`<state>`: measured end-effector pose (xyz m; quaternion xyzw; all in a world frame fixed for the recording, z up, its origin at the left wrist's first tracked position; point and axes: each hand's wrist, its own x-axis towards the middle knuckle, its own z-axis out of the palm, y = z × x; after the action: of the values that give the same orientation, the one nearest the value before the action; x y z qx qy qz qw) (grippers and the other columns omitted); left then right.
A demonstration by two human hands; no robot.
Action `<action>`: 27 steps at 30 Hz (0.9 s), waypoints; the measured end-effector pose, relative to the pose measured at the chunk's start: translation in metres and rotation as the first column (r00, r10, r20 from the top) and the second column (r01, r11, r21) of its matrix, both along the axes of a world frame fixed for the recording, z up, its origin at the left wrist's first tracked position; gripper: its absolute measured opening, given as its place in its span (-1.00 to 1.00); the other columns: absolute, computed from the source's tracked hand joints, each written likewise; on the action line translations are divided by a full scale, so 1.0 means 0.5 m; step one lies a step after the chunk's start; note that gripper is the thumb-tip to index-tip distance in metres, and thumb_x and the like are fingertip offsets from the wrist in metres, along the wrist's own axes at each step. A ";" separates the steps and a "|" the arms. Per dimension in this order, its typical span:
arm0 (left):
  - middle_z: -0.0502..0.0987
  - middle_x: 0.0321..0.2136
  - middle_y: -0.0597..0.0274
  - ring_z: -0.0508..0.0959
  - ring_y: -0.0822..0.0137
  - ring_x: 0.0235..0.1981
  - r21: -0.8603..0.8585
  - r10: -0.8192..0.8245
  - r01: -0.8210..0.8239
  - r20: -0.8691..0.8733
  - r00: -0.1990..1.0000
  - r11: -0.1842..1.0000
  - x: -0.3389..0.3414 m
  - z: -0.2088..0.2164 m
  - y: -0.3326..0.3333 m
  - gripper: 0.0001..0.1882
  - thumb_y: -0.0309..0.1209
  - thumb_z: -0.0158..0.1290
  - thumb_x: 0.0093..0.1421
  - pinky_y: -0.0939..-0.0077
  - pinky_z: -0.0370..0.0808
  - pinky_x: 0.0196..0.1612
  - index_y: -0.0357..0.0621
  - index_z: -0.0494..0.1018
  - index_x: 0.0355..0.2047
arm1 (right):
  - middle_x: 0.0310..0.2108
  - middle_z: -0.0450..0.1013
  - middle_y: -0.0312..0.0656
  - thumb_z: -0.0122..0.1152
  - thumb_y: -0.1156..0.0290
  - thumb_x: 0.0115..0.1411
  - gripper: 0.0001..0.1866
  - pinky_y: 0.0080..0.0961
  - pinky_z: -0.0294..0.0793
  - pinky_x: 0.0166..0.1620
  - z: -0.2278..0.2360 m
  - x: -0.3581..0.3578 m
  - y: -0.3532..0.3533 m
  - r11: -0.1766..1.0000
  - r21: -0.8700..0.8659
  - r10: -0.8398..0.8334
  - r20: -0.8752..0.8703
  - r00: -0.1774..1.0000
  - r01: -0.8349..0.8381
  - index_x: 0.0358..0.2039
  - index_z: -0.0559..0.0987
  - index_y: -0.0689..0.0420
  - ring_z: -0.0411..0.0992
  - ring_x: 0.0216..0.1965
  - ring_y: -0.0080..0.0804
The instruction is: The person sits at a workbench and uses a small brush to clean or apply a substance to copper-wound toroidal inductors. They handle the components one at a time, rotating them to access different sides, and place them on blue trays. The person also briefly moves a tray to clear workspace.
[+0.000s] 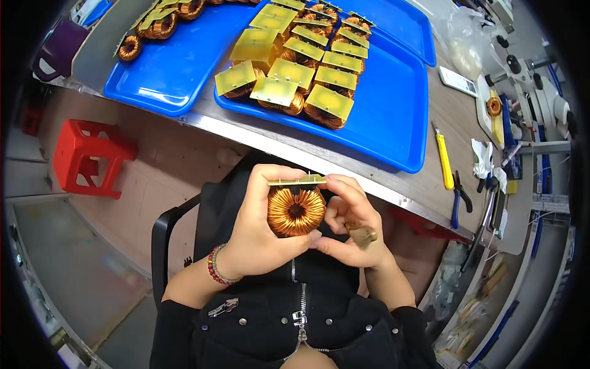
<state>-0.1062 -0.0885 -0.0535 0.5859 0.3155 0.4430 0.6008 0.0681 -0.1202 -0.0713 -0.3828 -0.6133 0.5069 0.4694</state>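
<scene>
This side of the blue tray (pixel 396 117), the snug left hand (pixel 253 220) and half-curled right hand (pixel 361 216) meet round a copper coil (pixel 281 213), yellow board (pixel 289 182) atop; the right also grips a brown stub (pixel 363 236). I'd fear careless pressure bending the pins (pixel 309 175).

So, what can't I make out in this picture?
All in the head view:
Held coil: far side, hidden behind its front.
Brown object: its other end, hidden by the right hand.
Upper-left coils: some cut off by the top edge.
Clear bag: contents, blurred by wrinkled plastic.
</scene>
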 end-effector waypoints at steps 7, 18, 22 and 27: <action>0.36 -0.25 0.16 0.43 0.48 -0.22 0.046 0.074 -0.073 -0.034 0.997 0.996 0.004 -0.008 -0.004 -0.39 -0.71 0.13 -0.18 0.61 0.41 -0.19 -0.23 0.12 -0.11 | -0.11 0.25 -0.10 0.29 0.16 -0.01 -0.32 -0.73 0.22 -0.46 0.020 0.027 -0.031 0.942 -0.049 -0.333 -0.045 0.942 0.331 0.00 0.20 0.26 0.17 -0.56 -0.64; 0.32 -0.28 0.23 0.40 0.49 -0.27 -0.082 0.007 -0.019 -0.145 0.989 0.996 -0.005 -0.004 0.004 -0.33 -0.59 0.24 -0.28 0.61 0.40 -0.19 -0.24 0.17 -0.13 | -0.76 0.18 -0.31 0.38 0.20 -0.18 -0.63 -0.57 0.11 -0.72 0.077 0.075 -0.029 0.857 0.499 -0.351 0.383 0.854 0.129 -0.75 0.35 0.07 0.18 -0.81 -0.41; 0.34 -0.29 0.23 0.41 0.49 -0.28 -0.172 0.006 -0.023 -0.103 0.995 0.985 0.009 -0.001 0.004 -0.31 -0.60 0.26 -0.31 0.63 0.41 -0.20 -0.25 0.18 -0.13 | -0.78 0.15 -0.30 0.33 0.20 -0.12 -0.61 -0.52 0.10 -0.72 0.069 0.115 -0.050 0.774 0.601 -0.598 0.586 0.548 0.202 -0.79 0.30 0.06 0.21 -0.78 -0.38; 0.39 -0.29 0.20 0.43 0.48 -0.28 -0.154 -0.076 0.061 -0.094 0.993 0.986 0.018 -0.003 0.008 -0.30 -0.51 0.31 -0.34 0.61 0.41 -0.18 -0.27 0.23 -0.14 | -0.81 0.10 -0.31 0.32 0.15 -0.14 -0.53 -0.45 0.16 -0.65 0.102 0.172 -0.089 0.785 0.617 -0.573 0.687 0.448 0.058 -0.84 0.22 0.06 0.15 -0.78 -0.36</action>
<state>-0.0970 -0.0847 -0.0549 0.5706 0.3570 0.3673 0.6419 0.1542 -0.1646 -0.0201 -0.5527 -0.7843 -0.0299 0.2802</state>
